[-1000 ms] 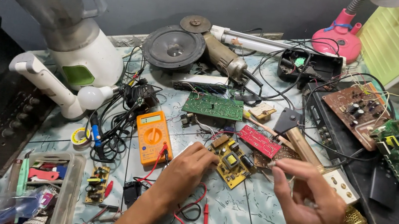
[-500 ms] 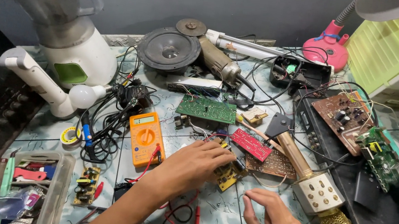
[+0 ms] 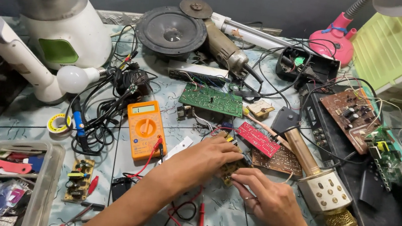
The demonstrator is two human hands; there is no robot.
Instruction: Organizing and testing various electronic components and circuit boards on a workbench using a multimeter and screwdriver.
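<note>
Both hands meet on a small yellowish circuit board with dark components point(image 3: 233, 168), lying on the pale marbled tile tabletop point(image 3: 229, 217) near the front edge. Left hand point(image 3: 209, 155) covers the board's upper left, fingers curled narrow over it and pinching its edge. Right hand point(image 3: 267, 199) comes from below right, fingertips point(image 3: 238, 179) closed on the board's lower edge.

The board looks held and steadied only; no tool is in either hand. The red and black probe leads point(image 3: 199, 219) lie loose just below the hands, unused. The orange multimeter with round dial point(image 3: 145, 128) sits left of the left hand, untouched. A red rectangular circuit board point(image 3: 257, 139) and a brown perforated board point(image 3: 275, 160) lie just above the right hand. A gold handheld microphone with white button panel point(image 3: 325, 193) lies to its right. Any probing or fixing of the held board seems still ahead.
</note>
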